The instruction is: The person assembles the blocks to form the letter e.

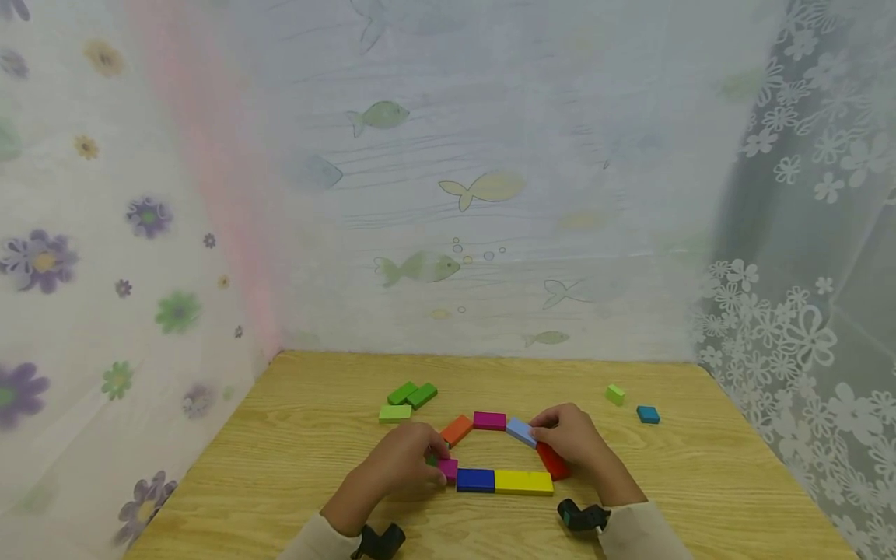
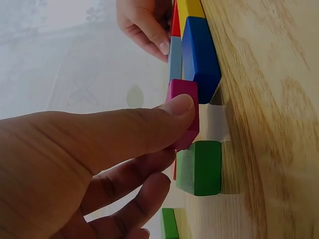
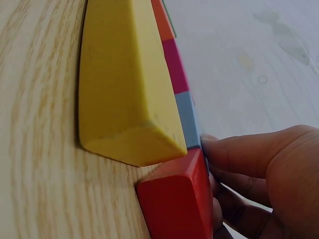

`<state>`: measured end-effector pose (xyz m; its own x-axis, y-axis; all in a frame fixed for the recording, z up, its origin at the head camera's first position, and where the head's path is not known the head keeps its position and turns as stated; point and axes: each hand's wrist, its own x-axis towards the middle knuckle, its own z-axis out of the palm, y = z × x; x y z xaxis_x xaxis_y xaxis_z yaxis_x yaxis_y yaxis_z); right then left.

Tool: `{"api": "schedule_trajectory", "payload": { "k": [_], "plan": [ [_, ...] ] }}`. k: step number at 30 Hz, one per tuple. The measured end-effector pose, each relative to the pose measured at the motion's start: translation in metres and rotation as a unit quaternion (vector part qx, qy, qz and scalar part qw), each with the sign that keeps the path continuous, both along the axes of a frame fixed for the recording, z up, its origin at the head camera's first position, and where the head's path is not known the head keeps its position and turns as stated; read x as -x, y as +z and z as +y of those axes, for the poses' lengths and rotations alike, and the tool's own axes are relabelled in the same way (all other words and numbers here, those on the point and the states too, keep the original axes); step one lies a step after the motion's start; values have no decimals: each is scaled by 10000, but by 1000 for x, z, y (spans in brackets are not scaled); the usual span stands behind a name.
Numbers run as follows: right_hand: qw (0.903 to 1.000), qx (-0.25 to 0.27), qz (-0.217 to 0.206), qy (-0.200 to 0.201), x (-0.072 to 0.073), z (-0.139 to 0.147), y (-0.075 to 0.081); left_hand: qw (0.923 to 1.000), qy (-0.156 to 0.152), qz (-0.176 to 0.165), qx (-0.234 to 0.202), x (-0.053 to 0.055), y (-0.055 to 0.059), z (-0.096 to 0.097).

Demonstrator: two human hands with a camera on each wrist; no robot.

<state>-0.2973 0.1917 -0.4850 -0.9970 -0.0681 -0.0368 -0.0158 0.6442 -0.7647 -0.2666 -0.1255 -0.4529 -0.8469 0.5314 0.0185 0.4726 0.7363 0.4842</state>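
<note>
In the left wrist view, my left hand [image 1: 409, 463] pinches a magenta block [image 2: 184, 112] between thumb and fingers. It is held over the gap between a dark blue block [image 2: 202, 55] and a green block [image 2: 199, 168]. My right hand [image 1: 574, 439] has its thumb and fingertips at the end of a light blue block [image 1: 521, 431], where it meets a red block [image 1: 553, 460]. A yellow block [image 1: 523, 483] continues the near row from the dark blue one. An orange block [image 1: 457, 431] and another magenta block [image 1: 489, 421] form the far side of the ring.
Several green blocks [image 1: 422, 396] lie at the back left of the wooden table [image 1: 280, 467]. Toward the back right are a small lime block [image 1: 615, 395] and a teal block [image 1: 648, 414]. A fish-patterned curtain [image 1: 490, 233] hangs behind the table.
</note>
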Motion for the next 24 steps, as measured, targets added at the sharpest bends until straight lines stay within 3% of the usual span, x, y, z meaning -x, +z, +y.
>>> {"api": "schedule_trajectory", "payload": {
  "k": [9, 24],
  "plan": [
    [10000, 20, -77, -57, 2, 0, -2, 10000, -14, -77, -50, -2, 0, -2],
    [10000, 46, -24, 5, 2, 0, -1, 9991, -232, 331, 116, -1, -6, -3]
  ]
}}
